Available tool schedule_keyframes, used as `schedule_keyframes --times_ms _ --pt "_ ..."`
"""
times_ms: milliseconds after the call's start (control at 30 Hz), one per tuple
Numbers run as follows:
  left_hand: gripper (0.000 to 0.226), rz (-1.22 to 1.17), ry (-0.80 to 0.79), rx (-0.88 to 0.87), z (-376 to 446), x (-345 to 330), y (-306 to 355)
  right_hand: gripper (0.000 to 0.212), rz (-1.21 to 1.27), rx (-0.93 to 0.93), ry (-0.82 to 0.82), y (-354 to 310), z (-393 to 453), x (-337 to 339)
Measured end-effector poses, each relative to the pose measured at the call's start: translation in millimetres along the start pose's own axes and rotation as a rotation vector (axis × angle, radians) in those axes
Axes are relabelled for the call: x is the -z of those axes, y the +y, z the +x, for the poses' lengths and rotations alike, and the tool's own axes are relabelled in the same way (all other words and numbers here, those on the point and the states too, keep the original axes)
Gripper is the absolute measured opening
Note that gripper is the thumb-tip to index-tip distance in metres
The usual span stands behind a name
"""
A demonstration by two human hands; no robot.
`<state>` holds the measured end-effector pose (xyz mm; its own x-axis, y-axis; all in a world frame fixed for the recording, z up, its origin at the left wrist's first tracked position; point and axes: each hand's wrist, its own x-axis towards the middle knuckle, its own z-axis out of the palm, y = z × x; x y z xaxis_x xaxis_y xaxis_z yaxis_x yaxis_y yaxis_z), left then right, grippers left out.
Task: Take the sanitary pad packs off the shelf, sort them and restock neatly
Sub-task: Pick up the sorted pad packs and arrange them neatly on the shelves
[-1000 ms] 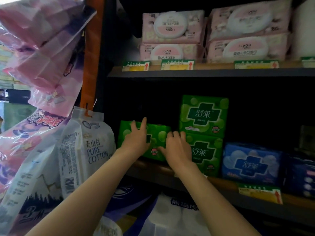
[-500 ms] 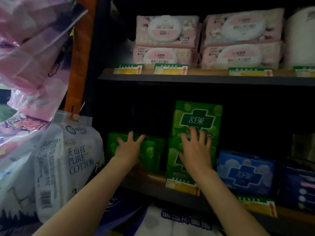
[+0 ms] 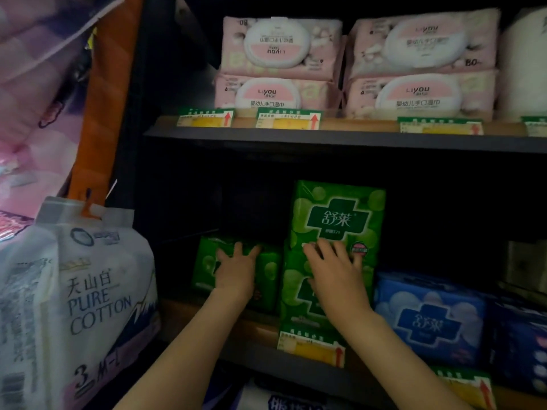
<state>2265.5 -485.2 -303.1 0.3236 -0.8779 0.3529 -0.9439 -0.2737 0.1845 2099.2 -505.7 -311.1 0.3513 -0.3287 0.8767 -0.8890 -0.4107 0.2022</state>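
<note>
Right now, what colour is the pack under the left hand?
Green with paler green circles, seen in the head view: the left hand lies on the low green pack.

On the lower shelf we see a short green sanitary pad pack at the left, with our left hand flat against its front. Just to its right stand two green cross-marked packs stacked one on the other, the upper green pack above the lower green pack; our right hand lies across where they meet. Right of the stack sits a blue soft pad pack. On the upper shelf above, pink wet-wipe packs lie stacked in two columns. A white cotton-labelled bag hangs left of the shelving.
</note>
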Motion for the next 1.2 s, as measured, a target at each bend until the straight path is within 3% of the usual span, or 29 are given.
schedule_keyframes --times_ms 100,200,333,500,767,833,933,1000,1067,1200 --pt "0.086 -0.007 0.079 0.023 -9.0 -3.4 1.8 0.084 -0.003 -0.002 -0.005 -0.9 -0.2 -1.4" --pt "0.079 -0.097 0.105 -0.080 -17.6 -10.7 4.4 0.082 -0.014 -0.010 0.002 -4.0 -1.7 0.0" --pt "0.086 -0.184 0.001 -0.214 -19.2 -16.8 7.6 0.082 -0.053 -0.009 -0.013 -4.5 -2.2 1.4" --pt "0.088 -0.210 -0.141 -0.163 8.1 -11.5 14.8 0.078 -0.065 -0.013 -0.016 -5.6 -2.4 0.4" --pt "0.078 -0.304 -0.171 -0.202 17.2 -7.0 14.2 0.075 -0.041 -0.080 -0.170 -12.3 0.6 11.4" --pt "0.077 -0.412 -0.051 -0.205 -0.4 -2.4 7.4 0.068 -0.042 -0.053 -0.216 -15.4 1.7 19.7" --pt "0.059 -0.536 0.358 -0.217 -55.2 -4.1 -2.2 0.067 -0.018 -0.055 -0.359 -12.4 4.6 31.0" --pt "0.045 -0.606 0.588 -0.315 -106.6 -14.2 -12.7 0.068 0.122 -0.070 -0.371 -10.6 1.2 44.3" --pt "0.035 -0.636 0.646 -0.403 -162.1 -33.5 -27.5 0.053 0.354 -0.089 -0.292 -13.6 -20.3 61.4" --pt "0.029 -0.548 0.458 -0.439 -259.1 -97.0 -77.5 0.019 0.666 0.078 -0.120 -46.2 -131.3 98.9"
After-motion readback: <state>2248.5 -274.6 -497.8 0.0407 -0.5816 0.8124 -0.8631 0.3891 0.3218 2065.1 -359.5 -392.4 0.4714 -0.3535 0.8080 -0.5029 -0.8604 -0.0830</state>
